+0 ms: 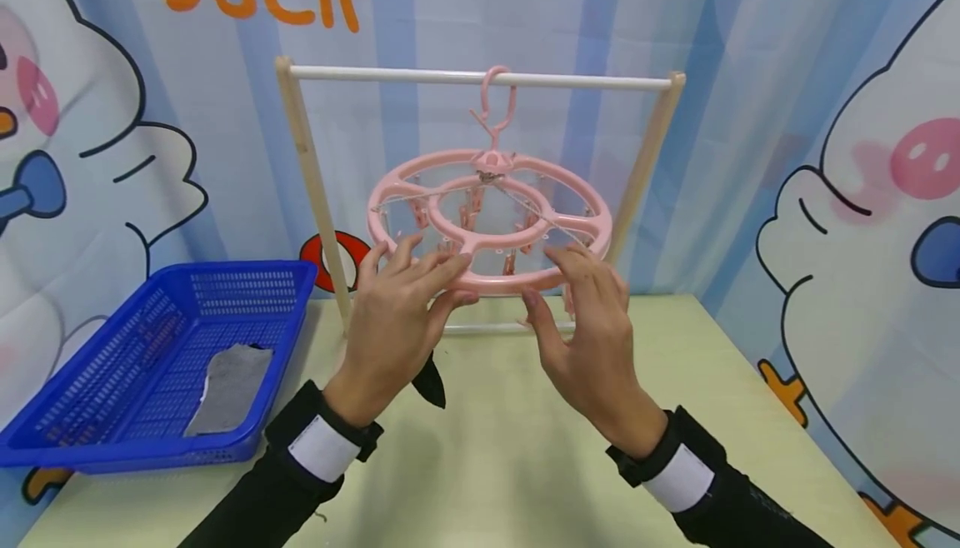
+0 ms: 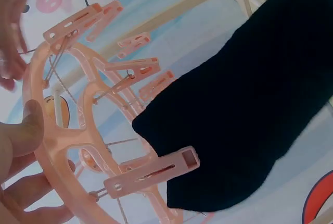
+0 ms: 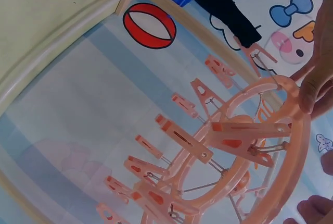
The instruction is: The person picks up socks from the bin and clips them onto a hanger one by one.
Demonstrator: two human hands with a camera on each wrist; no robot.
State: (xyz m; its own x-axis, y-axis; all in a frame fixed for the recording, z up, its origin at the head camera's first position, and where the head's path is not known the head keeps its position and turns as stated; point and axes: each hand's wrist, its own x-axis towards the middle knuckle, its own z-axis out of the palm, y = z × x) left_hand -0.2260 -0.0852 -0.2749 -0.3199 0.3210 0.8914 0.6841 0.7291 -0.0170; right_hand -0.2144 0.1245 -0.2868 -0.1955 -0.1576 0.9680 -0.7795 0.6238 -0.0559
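Note:
A pink round clip hanger (image 1: 495,283) hangs by its hook from a white rod. My left hand (image 1: 401,323) grips its near-left rim, thumb below and fingers over the top. My right hand (image 1: 592,340) is beside the near-right rim, thumb and fingers spread apart; in the right wrist view its fingertips (image 3: 312,209) are off the rim. One pink clothespin (image 2: 156,172) holds a black sock (image 2: 244,99) by its edge. In the head view my left hand hides most of that sock. Several other clothespins (image 3: 182,138) dangle from the hanger.
The white rod (image 1: 390,75) belongs to a wooden-sided stand (image 1: 311,165) on a pale yellow table (image 1: 480,456). At the left is a blue plastic basket (image 1: 97,448) with a grey cloth piece (image 1: 232,386) in it. A cartoon-printed curtain (image 1: 750,48) hangs behind.

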